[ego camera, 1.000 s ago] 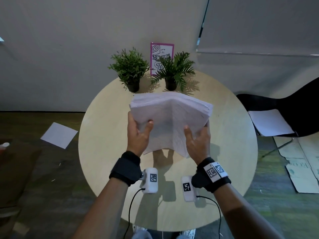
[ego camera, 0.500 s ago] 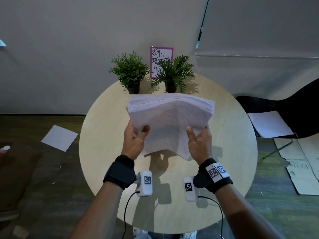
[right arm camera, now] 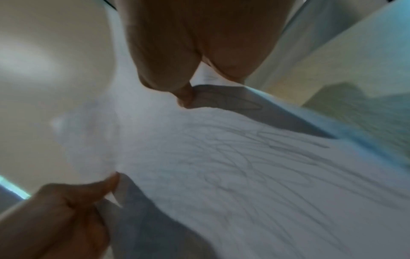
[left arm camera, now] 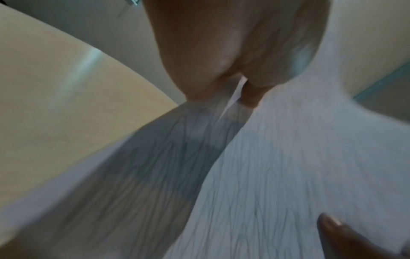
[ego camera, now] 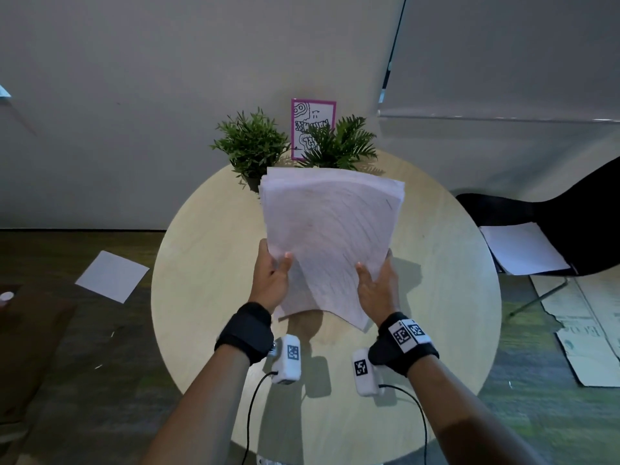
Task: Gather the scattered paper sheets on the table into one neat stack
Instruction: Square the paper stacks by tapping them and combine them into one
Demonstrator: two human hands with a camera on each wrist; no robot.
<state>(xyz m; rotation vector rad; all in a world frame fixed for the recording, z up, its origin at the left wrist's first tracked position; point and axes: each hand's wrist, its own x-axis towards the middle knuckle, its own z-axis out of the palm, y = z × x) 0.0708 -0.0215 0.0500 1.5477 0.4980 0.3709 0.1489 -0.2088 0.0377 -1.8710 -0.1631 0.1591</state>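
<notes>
A thick stack of white paper sheets [ego camera: 330,229] with faint pencil scribbles is held up above the round wooden table [ego camera: 208,263], its top tilted away from me. My left hand [ego camera: 271,280] grips its lower left edge, thumb on the front face. My right hand [ego camera: 377,285] grips the lower right edge the same way. The stack's bottom edge hangs curved above the table. Both wrist views are blurred: the left wrist view has the paper [left arm camera: 288,166] under my left hand [left arm camera: 221,61], the right wrist view the paper [right arm camera: 221,149] under my right hand [right arm camera: 188,52].
Two small potted plants [ego camera: 251,146] [ego camera: 339,142] and a pink-framed card [ego camera: 313,129] stand at the table's far edge against the wall. One white sheet [ego camera: 112,276] lies on the floor at left. More sheets [ego camera: 523,248] rest on a black chair [ego camera: 577,209] at right, cardboard [ego camera: 590,330] below.
Both hands have raised the stack and tipped it more upright, so its top edge now covers the plant pots. The fanned top edges have drawn closer together.
</notes>
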